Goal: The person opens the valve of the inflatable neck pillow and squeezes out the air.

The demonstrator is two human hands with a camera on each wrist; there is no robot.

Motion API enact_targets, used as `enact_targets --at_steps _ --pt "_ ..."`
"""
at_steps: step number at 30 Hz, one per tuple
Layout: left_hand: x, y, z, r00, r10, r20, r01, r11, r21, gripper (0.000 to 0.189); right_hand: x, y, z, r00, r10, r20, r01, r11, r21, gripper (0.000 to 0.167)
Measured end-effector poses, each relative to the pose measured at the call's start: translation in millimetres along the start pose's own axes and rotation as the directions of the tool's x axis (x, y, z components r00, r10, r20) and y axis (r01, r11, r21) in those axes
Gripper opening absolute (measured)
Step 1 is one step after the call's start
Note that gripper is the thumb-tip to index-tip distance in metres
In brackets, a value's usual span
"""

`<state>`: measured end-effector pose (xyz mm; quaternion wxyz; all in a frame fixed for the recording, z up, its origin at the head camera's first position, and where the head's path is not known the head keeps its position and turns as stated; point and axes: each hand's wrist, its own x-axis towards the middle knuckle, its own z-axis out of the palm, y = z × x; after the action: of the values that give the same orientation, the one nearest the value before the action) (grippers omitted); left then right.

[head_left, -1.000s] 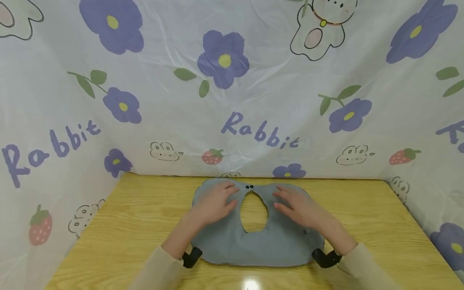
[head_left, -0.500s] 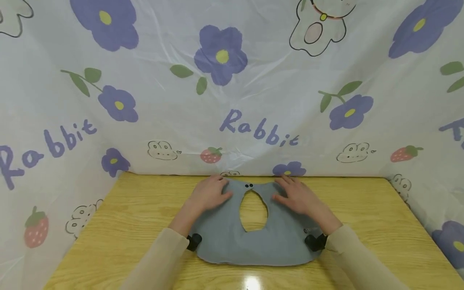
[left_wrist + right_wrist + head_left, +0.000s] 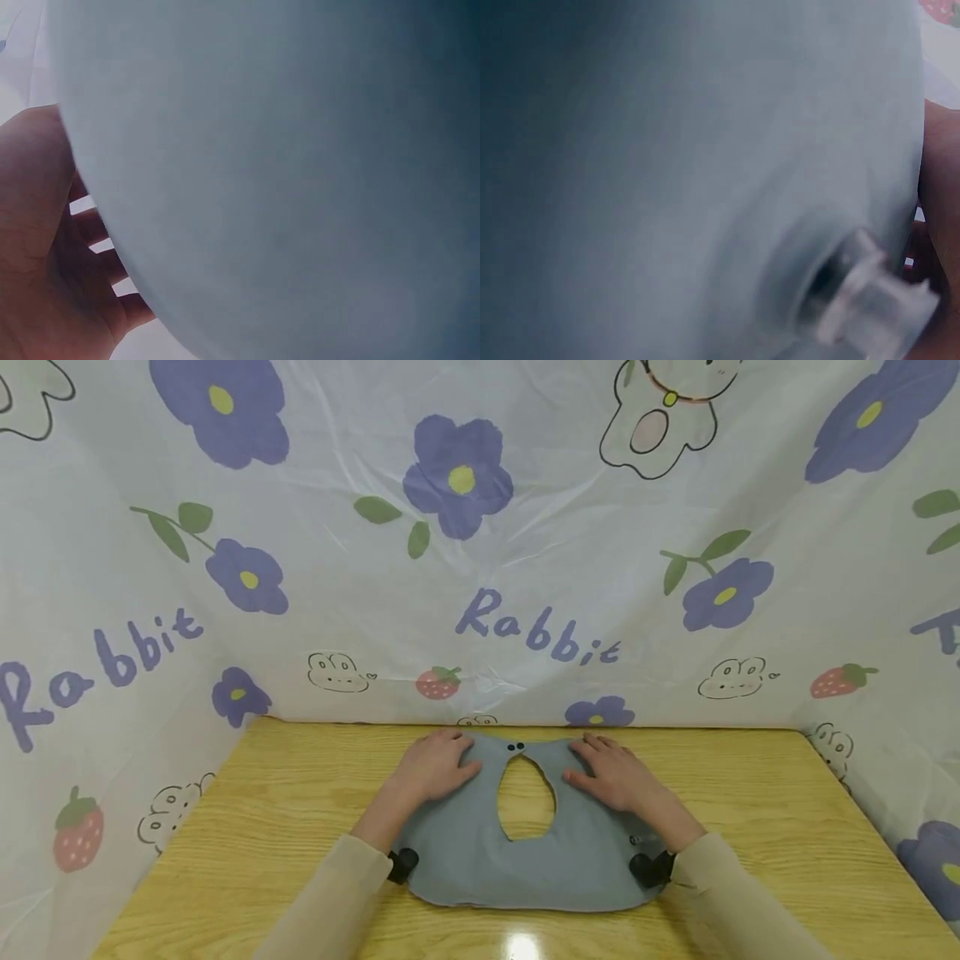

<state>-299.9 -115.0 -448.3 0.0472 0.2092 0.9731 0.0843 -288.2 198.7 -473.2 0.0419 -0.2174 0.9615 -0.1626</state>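
Note:
A grey inflatable neck pillow (image 3: pixel 528 877) lies flat on the table, with an oval opening in its middle and two dark snaps (image 3: pixel 515 747) at the far edge. My left hand (image 3: pixel 435 767) rests on its far left corner, thumb spread toward the opening. On the far right corner rests my right hand (image 3: pixel 611 772), fingertips near the far edge. Both wrist views are mostly filled by blurred grey fabric, which hides the fingertips. A clear plastic valve (image 3: pixel 877 307) stands up from the pillow in the right wrist view, close to the right hand.
The pillow lies on a wood-grain table (image 3: pixel 300 793). A white curtain (image 3: pixel 360 585) printed with purple flowers and rabbits rises behind and at both sides. Black wrist mounts (image 3: pixel 405 864) sit below each sleeve cuff, over the pillow's sides.
Both hands have moved forward from over the pillow's upper part to its far corners and come to rest there. Between half a second ago and now they have barely moved.

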Motion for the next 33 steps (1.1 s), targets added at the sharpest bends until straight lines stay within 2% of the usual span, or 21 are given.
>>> enact_targets --at_steps 12,19,27,33 --pt "-3.6 -3.6 -1.6 1.0 0.007 0.005 -0.007 0.999 -0.031 0.048 -1.6 -4 -1 1.0 0.012 -0.008 -0.012 1.0 0.009 0.059" --pt "-16.7 2.0 -7.5 0.998 0.038 -0.051 -0.038 0.999 0.011 0.05 -14.8 -6 -4 0.993 -0.003 -0.117 0.001 1.0 -0.023 0.055" --pt "-33.8 6.5 -13.0 0.991 0.067 -0.117 -0.065 0.998 0.014 0.05 -32.1 -14 -7 0.988 -0.035 -0.151 0.023 0.996 -0.083 0.055" --pt "-36.8 2.6 -7.5 0.995 0.04 -0.087 -0.041 0.999 -0.009 0.053 -34.2 -12 1 0.987 -0.046 -0.151 0.032 0.995 -0.094 0.055"
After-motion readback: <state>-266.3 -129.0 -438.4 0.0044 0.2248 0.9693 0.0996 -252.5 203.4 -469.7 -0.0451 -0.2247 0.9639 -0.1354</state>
